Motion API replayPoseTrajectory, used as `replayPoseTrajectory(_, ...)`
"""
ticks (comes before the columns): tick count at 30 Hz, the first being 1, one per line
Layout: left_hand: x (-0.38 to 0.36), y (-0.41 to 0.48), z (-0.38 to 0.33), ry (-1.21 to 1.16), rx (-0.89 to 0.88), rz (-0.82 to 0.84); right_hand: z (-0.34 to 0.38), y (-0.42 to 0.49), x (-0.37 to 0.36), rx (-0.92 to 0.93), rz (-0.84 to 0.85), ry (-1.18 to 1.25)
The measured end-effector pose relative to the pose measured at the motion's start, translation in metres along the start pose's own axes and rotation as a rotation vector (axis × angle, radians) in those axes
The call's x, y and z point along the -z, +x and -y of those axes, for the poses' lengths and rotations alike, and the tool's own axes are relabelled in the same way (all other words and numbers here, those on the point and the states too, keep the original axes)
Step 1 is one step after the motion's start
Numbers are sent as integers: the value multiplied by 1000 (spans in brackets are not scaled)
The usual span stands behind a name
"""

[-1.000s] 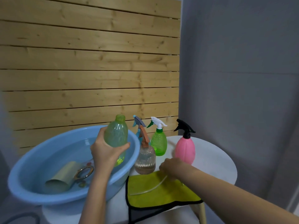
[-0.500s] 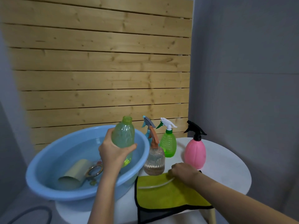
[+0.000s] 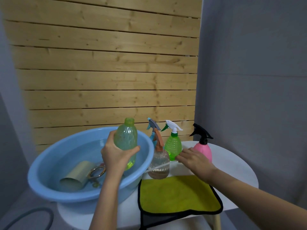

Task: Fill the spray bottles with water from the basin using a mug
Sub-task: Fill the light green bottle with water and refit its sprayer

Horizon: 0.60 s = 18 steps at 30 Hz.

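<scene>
My left hand (image 3: 116,155) grips an uncapped pale green bottle (image 3: 125,140), upright over the blue basin (image 3: 54,191). A metal mug (image 3: 78,176) lies on its side in the basin's water. My right hand (image 3: 194,161) holds a sprayer's thin white dip tube (image 3: 157,167), lifted above the yellow cloth (image 3: 176,195); the sprayer head is hidden under the hand. Behind stand a clear bottle (image 3: 158,163) with a brown trigger, a green spray bottle (image 3: 172,145) and a pink spray bottle (image 3: 203,149) with a black trigger.
Everything sits on a round white table (image 3: 235,170) against a wooden slat wall (image 3: 106,77). A blue-grey trigger head (image 3: 152,124) shows behind the clear bottle. A dark hose (image 3: 28,216) lies on the floor at lower left.
My right hand has risen from the yellow cloth toward the green and pink bottles, lifting the dip tube. The left hand keeps the green bottle over the basin.
</scene>
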<state>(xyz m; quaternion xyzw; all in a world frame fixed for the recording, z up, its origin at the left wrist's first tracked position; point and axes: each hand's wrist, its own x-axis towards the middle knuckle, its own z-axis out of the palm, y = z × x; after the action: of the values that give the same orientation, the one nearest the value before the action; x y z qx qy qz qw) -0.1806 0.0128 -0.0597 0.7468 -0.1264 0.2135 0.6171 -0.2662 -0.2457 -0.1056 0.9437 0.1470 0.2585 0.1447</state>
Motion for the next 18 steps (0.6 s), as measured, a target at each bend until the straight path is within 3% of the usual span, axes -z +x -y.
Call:
replayPoseTrajectory(4, 3, 2, 2, -5, 18, -13, -9, 5, 11, 21, -120, -111)
replayPoseTrajectory(9, 10, 4, 4, -5, 22, -45, -6, 22, 26, -84, -265, -35)
replayPoseTrajectory(14, 19, 9, 8, -14, 56, -69, 7, 62, 46, -243, -155, 298)
replayPoseTrajectory(18, 28, 13, 15, -1, 92, -80, 26, 95, 69, -424, -42, 884)
